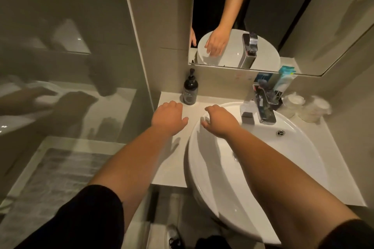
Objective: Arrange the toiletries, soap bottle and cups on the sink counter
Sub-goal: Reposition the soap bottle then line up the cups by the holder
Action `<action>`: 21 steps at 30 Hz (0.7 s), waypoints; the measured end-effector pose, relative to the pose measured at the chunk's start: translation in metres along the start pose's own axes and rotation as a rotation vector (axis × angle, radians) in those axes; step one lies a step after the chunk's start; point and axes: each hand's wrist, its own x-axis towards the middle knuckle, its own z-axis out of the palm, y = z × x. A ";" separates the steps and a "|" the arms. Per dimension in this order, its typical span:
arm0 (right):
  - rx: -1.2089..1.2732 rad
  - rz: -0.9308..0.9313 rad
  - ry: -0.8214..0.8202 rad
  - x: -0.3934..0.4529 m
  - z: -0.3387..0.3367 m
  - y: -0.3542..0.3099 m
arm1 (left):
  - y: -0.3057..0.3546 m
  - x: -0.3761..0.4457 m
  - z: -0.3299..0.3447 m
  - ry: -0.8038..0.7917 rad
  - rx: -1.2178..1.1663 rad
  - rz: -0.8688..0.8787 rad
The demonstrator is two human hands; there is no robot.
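A black soap bottle with a pump stands upright at the back left of the white counter. My left hand hovers palm down over the counter just in front of the bottle, holding nothing. My right hand hangs over the sink's back left rim with fingers spread, also holding nothing. Behind the faucet, toiletries in blue and teal packets stand against the wall. Two wrapped cups sit at the back right corner.
A round white basin fills most of the counter. A mirror hangs above it. A glass shower panel stands on the left, with a grey mat on the floor below.
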 end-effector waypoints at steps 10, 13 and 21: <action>-0.003 -0.048 -0.055 0.056 0.001 0.015 | -0.003 0.043 0.007 -0.027 -0.070 -0.105; 0.007 -0.067 -0.065 0.078 -0.004 0.021 | -0.001 0.058 0.009 -0.028 -0.110 -0.154; 0.104 -0.013 -0.059 0.127 0.002 0.018 | -0.013 0.105 0.017 -0.051 -0.210 -0.217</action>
